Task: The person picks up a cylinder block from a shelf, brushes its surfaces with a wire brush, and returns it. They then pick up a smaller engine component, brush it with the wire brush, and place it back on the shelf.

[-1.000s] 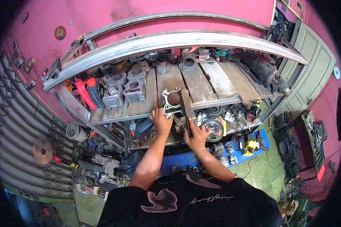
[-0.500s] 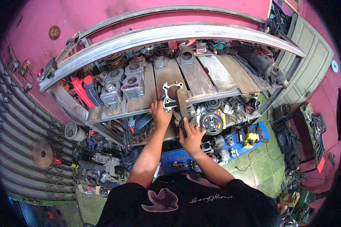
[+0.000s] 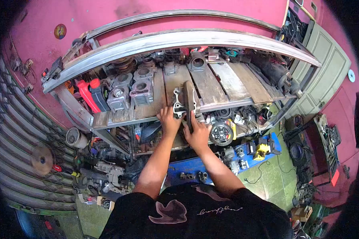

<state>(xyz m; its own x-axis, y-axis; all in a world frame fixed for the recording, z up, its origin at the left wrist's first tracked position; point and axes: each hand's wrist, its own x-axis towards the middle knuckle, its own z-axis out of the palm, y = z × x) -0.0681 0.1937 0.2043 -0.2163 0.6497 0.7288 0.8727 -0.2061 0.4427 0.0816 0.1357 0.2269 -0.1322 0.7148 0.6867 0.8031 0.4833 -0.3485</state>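
Note:
My left hand (image 3: pixel 170 122) grips the near left side of an engine cylinder block (image 3: pixel 179 110), whose pale top face with bolt holes is turned up toward me. Across that face lies a long, flat brownish file (image 3: pixel 189 99), hiding much of the bore. My right hand (image 3: pixel 198 134) is wrapped round the file's near end, one finger stretched along it. The block is held over the front edge of the wooden shelf (image 3: pixel 209 91).
Several cylinder blocks (image 3: pixel 142 92) stand on the shelf's left, beside red and dark bottles (image 3: pixel 88 97). A metal rail (image 3: pixel 179 38) crosses above. Below are a round spoked part (image 3: pixel 221 133) and a blue bench (image 3: pixel 175 169) with parts and a yellow item (image 3: pixel 262 151).
My right hand has pushed the file forward and slightly left over the block's face. My left hand keeps its grip on the block.

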